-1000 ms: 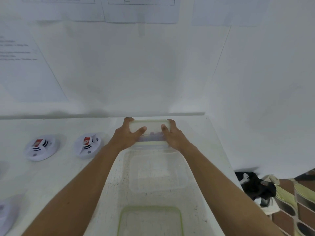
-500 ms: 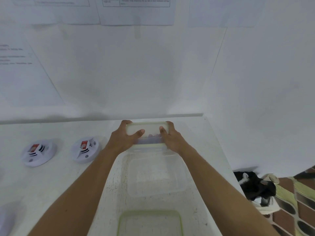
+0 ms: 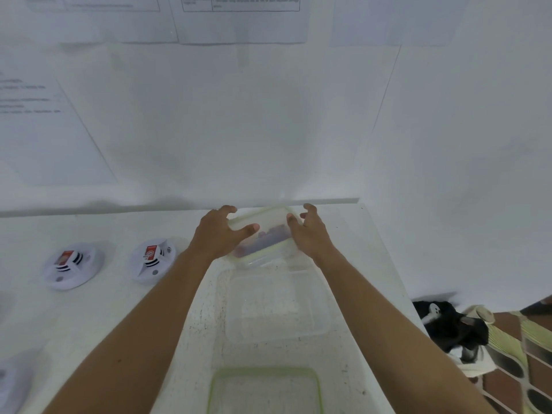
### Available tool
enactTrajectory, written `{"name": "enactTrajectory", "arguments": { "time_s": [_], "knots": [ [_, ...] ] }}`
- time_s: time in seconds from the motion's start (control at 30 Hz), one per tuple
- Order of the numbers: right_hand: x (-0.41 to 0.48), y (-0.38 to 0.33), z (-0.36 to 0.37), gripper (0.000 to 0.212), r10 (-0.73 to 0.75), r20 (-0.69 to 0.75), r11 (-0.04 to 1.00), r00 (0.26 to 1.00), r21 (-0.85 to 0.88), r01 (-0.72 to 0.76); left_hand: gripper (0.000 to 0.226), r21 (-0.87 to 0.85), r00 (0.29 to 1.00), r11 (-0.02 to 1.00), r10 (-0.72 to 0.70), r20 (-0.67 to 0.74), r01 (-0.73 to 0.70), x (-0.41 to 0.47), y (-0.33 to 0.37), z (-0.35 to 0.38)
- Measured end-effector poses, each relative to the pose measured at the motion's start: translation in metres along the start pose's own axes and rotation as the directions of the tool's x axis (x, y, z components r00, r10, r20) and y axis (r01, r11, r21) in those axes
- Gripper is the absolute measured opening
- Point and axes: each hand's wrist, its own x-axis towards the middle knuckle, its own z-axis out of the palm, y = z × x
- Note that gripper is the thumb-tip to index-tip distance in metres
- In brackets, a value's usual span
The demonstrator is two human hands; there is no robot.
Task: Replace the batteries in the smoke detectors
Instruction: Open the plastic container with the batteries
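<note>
A small clear container (image 3: 264,258) with a green-rimmed lid (image 3: 263,219) stands at the table's far edge. Dark batteries (image 3: 265,239) show through it. The lid sits askew, tilted over the box. My left hand (image 3: 218,234) grips the lid's left end, thumb on top and fingers curled over the far corner. My right hand (image 3: 310,231) holds the right end with its thumb on the lid edge and its fingers curled behind. Two white smoke detectors (image 3: 73,265) (image 3: 152,259) with red labels lie to the left.
A larger empty clear container (image 3: 277,306) sits just in front of the small one. A green-rimmed lid (image 3: 265,389) lies at the near edge. Part of another white detector (image 3: 12,383) shows at bottom left. The wall is close behind; the table edge (image 3: 388,264) drops off on the right.
The lid has turned and tilted on the small container. Both hands have spread a little at its ends, with the fingers lifting at the far corners.
</note>
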Motion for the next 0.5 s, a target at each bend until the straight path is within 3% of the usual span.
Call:
{"name": "enactTrajectory", "arguments": {
  "time_s": [0.13,0.27,0.5],
  "knots": [
    [0.0,-0.002,0.005,0.064,0.034,0.006,0.997,0.999,0.07,-0.034,0.091,0.156,0.996,0.983,-0.091,-0.025,0.093,-0.011,0.015,0.0],
    [0.001,-0.004,0.009,0.053,0.015,0.071,0.999,0.997,0.046,-0.018,0.081,0.15,0.99,0.98,-0.137,0.029,0.131,-0.018,0.022,0.003],
    [0.006,-0.01,0.016,0.064,0.018,0.156,1.0,0.988,-0.001,-0.018,0.077,0.047,0.989,0.992,-0.124,0.081,0.12,-0.006,0.014,0.005]
  ]
}}
